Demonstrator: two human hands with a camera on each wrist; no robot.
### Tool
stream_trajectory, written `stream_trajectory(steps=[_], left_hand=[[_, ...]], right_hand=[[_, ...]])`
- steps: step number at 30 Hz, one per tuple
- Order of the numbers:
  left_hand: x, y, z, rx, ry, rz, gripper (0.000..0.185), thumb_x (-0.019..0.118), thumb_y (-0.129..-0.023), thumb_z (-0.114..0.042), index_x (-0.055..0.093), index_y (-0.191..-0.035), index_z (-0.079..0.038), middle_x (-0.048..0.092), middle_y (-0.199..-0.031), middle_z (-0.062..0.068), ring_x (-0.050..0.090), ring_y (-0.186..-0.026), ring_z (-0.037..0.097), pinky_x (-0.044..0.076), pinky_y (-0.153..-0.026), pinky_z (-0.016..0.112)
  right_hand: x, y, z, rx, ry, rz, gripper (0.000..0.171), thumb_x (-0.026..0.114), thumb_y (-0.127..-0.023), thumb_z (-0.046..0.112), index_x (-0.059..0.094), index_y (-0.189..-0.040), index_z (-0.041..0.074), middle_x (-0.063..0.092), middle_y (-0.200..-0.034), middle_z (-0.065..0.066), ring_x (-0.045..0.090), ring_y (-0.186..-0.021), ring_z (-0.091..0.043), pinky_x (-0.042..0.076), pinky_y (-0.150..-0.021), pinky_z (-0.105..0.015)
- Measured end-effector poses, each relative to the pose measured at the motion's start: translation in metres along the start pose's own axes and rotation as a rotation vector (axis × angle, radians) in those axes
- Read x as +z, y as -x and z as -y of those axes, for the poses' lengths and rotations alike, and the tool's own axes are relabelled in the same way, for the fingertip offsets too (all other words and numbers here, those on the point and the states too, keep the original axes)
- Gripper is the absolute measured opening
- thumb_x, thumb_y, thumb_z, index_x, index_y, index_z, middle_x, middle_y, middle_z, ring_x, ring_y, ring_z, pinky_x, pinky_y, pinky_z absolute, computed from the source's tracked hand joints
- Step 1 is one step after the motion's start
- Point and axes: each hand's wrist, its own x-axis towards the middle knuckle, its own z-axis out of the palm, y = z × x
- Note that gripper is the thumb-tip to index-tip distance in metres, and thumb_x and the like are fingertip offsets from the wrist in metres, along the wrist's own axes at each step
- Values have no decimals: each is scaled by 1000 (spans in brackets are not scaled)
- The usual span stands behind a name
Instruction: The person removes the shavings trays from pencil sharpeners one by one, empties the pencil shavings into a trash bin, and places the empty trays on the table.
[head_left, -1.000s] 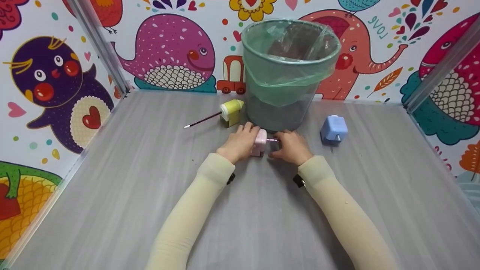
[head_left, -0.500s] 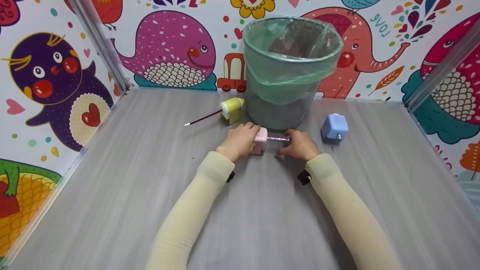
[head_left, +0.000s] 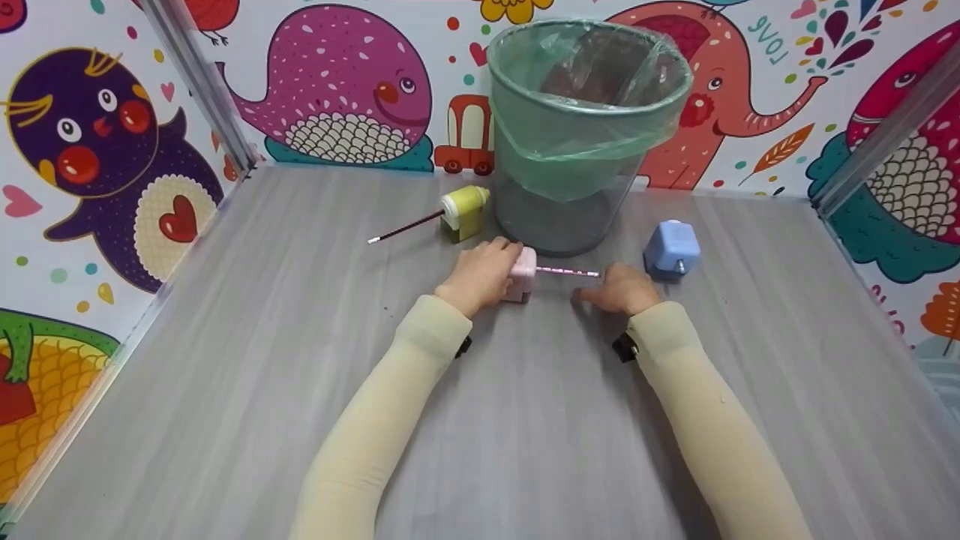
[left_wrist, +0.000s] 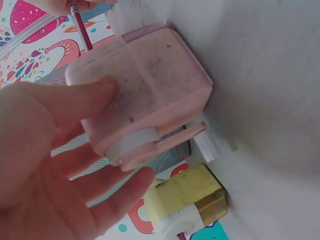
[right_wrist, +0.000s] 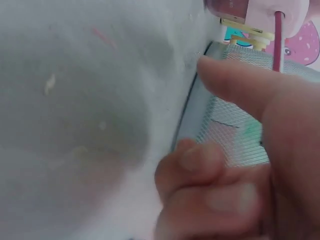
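**Operator:** Since the earlier frames the right hand [head_left: 621, 290] has travelled to the person's right, away from the pink sharpener [head_left: 521, 274]. More of the pink pencil [head_left: 568, 271] now shows between hand and sharpener. The head view has also tilted, so the bin sits higher in frame.

**Inspector:** Arm pose?

**Operator:** Both forearms, in cream sleeves, reach forward over the grey table [head_left: 225, 390] and converge toward the sharpener. The left hand [head_left: 480, 274] sits at the sharpener's left side; the right hand lies to its right, knuckles up, near the blue sharpener [head_left: 671, 250] but not touching it.

**Inspector:** Left hand state?

**Operator:** Fingers are wrapped round the pink sharpener. The left wrist view shows the thumb on its top face and the other fingers [left_wrist: 115, 192] under the white crank hub, bracing it on the table.

**Inspector:** Right hand state?

**Operator:** It pinches the far end of the pencil. The right wrist view shows the fingers [right_wrist: 200, 165] curled and the thumb extended; the pencil runs from the hand into the sharpener's port.

**Inspector:** Position of the pencil and sharpener?

**Operator:** The sharpener stands on the table just in front of the green-lined bin [head_left: 585, 135]. The pencil lies roughly level, one end in the sharpener. A yellow sharpener [head_left: 465, 212] with a dark pencil [head_left: 405, 226] in it stands behind and left.

**Inspector:** Unchanged items?

**Operator:** The left hand's grip and both other sharpeners hold position.
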Motion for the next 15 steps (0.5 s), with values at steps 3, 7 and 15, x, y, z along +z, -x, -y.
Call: stream_trajectory(steps=[3, 7, 15], left_hand=[[-1, -1, -1, -2, 4, 6, 57, 62, -100, -20, 42, -151, -7, 50, -150, 16, 53, -134, 34, 46, -108, 53], [-2, -1, 0, -5, -2, 0, 57, 63, -99, -19, 42, -151, -7, 50, -149, 16, 53, -133, 34, 47, -107, 53], [-1, 0, 0, -19, -3, 11, 56, 63, -99, -20, 43, -150, -8, 51, -148, 15, 54, -132, 34, 47, -107, 54]], right_hand=[[0, 8, 7, -21, 90, 74, 44, 68, -88, 50, 55, -69, 12, 43, -63, 1, 44, -60, -16, 33, -51, -30], [6, 14, 22, -156, 102, 85, 40, 73, -87, 45, 70, -86, 6, 59, -71, -3, 52, -65, -17, 40, -55, -30], [32, 9, 42, -385, -8, -87, 64, 77, -86, 35, 58, -137, 1, 68, -124, -19, 65, -107, -34, 50, -98, -52]])
